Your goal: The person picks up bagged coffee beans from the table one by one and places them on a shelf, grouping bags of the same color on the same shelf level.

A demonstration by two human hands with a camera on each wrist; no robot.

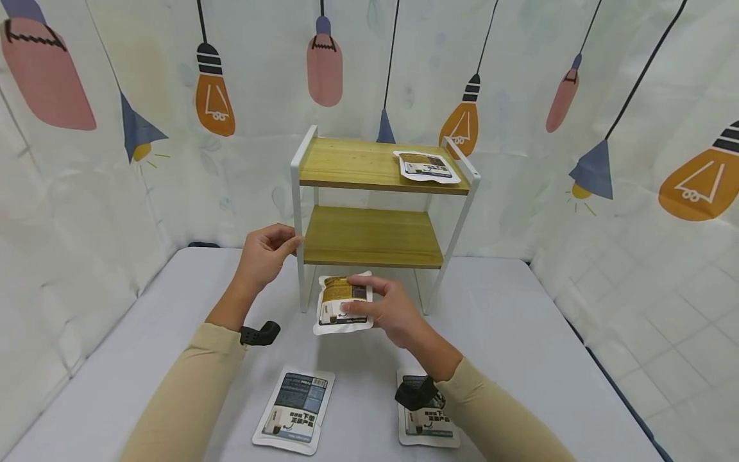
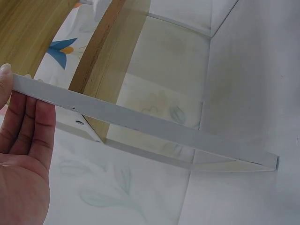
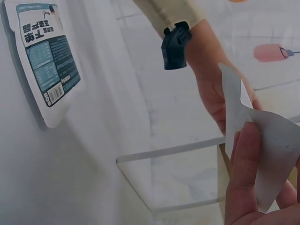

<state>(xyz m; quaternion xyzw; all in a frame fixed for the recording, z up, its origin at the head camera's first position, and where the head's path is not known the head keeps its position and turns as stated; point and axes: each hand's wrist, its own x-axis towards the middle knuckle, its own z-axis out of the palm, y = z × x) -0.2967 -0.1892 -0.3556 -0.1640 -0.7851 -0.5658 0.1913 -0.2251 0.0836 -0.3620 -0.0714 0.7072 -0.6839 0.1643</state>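
A two-tier shelf with wooden boards point(image 1: 369, 234) and a white frame stands on the table. My left hand point(image 1: 268, 253) pinches its front left post point(image 2: 140, 119) between thumb and fingers, beside the lower board. In front of the shelf, below the lower board, my right hand point(image 1: 392, 311) grips a yellow-and-white pouch point(image 1: 335, 308) by its right side. The right wrist view shows the pouch's white edge point(image 3: 276, 150) between thumb and fingers. Another yellow-labelled pouch point(image 1: 427, 167) lies on the right of the top board.
A blue-labelled pouch point(image 1: 296, 410) lies on the table at front left. A similar pouch point(image 1: 430, 423) lies to its right, partly covered by my right wrist and its black camera point(image 1: 417, 393). Behind the white table point(image 1: 496, 321) hangs a curtain printed with lamps.
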